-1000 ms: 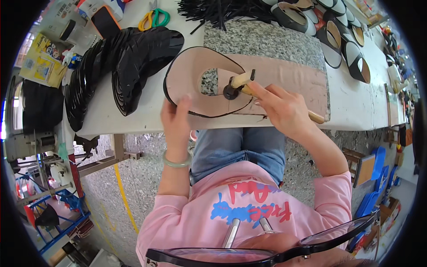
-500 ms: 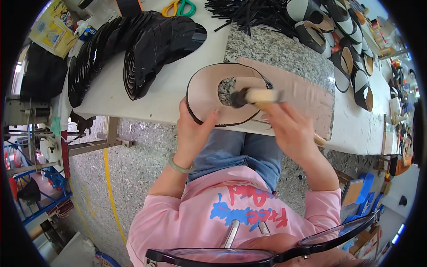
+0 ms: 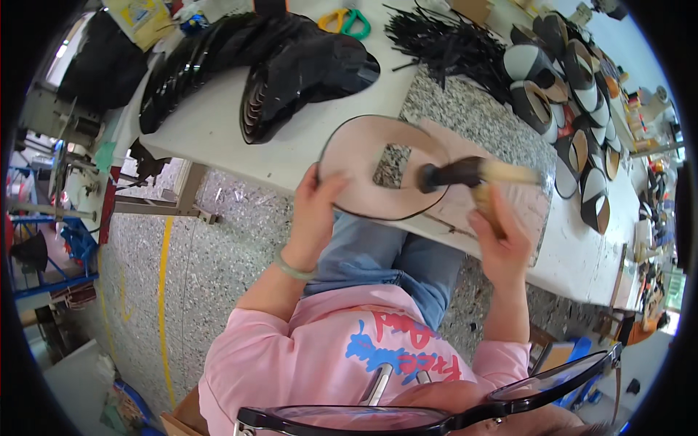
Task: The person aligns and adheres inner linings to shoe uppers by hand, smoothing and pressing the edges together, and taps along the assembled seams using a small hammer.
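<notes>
A shoe upper (image 3: 355,178), beige lining upward and edged in black, lies over the stone slab's near left corner with an opening in its middle. My left hand (image 3: 314,218) grips its left rim, thumb on top and fingers underneath. In my right hand (image 3: 505,243) is a hammer (image 3: 454,174), its short wooden handle wrapped by my fingers. The dark round face of the hammer is over the right side of the upper, beside the opening. Motion blurs the head, so whether it touches the upper cannot be told.
A cardboard sheet (image 3: 469,149) covers part of the speckled stone slab (image 3: 454,98). Glossy black cut pieces (image 3: 291,91) are stacked on the left of the white table (image 3: 218,156). Scissors (image 3: 355,24), black strips (image 3: 447,43) and several black-and-white shoe uppers (image 3: 534,105) lie farther back.
The hammer has moved from over the opening to the right side of the upper. My left hand keeps its hold. The whole view has shifted and turned slightly.
</notes>
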{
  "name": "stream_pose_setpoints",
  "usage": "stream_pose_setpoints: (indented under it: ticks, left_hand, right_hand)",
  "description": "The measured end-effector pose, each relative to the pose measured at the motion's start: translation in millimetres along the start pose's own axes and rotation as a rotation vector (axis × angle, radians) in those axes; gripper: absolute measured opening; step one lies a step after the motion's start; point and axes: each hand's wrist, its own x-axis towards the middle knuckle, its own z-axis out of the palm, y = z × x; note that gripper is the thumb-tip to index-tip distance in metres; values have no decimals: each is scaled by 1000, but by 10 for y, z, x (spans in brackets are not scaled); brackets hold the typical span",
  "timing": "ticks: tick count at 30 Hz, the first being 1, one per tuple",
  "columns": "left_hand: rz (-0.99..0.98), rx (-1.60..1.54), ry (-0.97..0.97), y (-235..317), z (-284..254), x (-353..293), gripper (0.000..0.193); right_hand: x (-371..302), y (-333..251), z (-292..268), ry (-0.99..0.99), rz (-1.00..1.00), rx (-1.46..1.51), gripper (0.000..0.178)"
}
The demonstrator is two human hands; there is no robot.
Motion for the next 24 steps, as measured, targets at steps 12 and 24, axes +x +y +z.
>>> stream_pose_setpoints:
  ticks: [12, 24]
  left_hand:
    - [126, -718, -14, 1129, -1157, -9, 40]
    - [736, 685, 124, 777, -647, 1655, 45]
  right_hand:
    - [-657, 679, -726, 242, 428, 74, 52]
    - [-1127, 756, -1316, 604, 691, 81, 70]
